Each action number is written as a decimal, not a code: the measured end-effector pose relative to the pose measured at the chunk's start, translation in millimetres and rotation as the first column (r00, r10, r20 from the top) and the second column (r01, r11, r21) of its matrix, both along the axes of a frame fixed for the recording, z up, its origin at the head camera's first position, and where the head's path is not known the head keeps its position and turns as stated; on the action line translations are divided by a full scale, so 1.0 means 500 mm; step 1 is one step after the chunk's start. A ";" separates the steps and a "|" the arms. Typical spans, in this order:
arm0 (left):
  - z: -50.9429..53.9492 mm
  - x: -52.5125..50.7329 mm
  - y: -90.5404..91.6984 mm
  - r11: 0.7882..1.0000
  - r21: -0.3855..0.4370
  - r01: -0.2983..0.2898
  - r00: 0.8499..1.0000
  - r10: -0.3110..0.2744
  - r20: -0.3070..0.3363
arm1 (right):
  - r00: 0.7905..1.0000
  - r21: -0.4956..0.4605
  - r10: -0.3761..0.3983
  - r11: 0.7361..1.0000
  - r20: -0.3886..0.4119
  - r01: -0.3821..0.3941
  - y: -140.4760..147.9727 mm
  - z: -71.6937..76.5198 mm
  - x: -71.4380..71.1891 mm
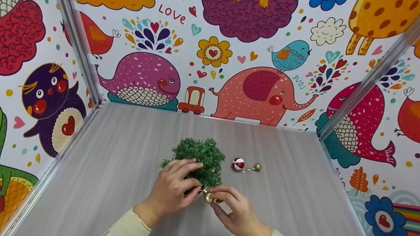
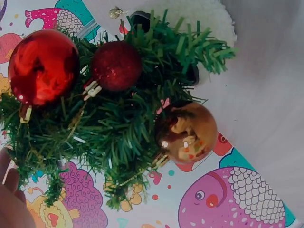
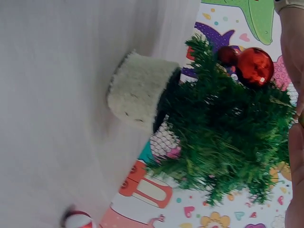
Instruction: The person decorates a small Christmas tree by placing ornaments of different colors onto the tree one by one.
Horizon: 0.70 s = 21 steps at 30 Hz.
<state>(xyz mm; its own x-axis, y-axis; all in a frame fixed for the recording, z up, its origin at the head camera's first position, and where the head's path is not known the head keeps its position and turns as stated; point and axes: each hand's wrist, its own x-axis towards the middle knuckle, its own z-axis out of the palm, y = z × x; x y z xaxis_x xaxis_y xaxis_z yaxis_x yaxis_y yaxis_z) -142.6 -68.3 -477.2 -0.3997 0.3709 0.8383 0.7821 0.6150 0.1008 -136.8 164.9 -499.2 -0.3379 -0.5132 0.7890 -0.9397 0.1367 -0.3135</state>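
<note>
A small artificial Christmas tree [image 1: 204,157] stands on the table, with a white fuzzy base [image 3: 142,90] visible in the right wrist view. My left hand [image 1: 175,183] lies against its near side, thumb and index finger pinching at a branch tip; their exact contact is partly hidden. Between thumb and fingers, my right hand [image 1: 235,210] holds a small gold bauble [image 1: 208,197] beside that branch. The left wrist view shows a shiny red bauble [image 2: 43,67], a dark red glittery bauble [image 2: 116,65] and a larger gold bauble [image 2: 187,133] on the tree.
Right of the tree, a red-and-white striped bauble [image 1: 238,164] and a small gold ornament [image 1: 257,167] lie on the grey table [image 1: 281,202]. Walls printed with cartoon animals [image 1: 258,95] and metal corner posts [image 1: 77,40] enclose the table's back and sides.
</note>
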 end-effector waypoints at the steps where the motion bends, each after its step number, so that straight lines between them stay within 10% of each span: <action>1: 0.002 0.000 0.000 1.000 0.007 0.000 1.000 0.000 -0.005 | 1.000 -0.002 0.000 1.000 0.022 0.000 0.001 -0.007 0.000; 21: 0.012 0.005 0.004 0.999 -0.009 -0.044 0.996 0.045 0.080 | 0.988 -0.039 -0.076 0.996 0.134 0.082 -0.010 -0.021 -0.001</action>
<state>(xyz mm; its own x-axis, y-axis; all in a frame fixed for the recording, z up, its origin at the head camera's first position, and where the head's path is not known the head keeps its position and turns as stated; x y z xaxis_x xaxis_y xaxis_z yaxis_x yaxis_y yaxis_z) -140.2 -66.2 -471.4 -0.4815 0.3572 0.8004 0.7436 0.6499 0.1573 -137.4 159.7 -509.4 -0.4791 -0.4466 0.7557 -0.8762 0.1921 -0.4420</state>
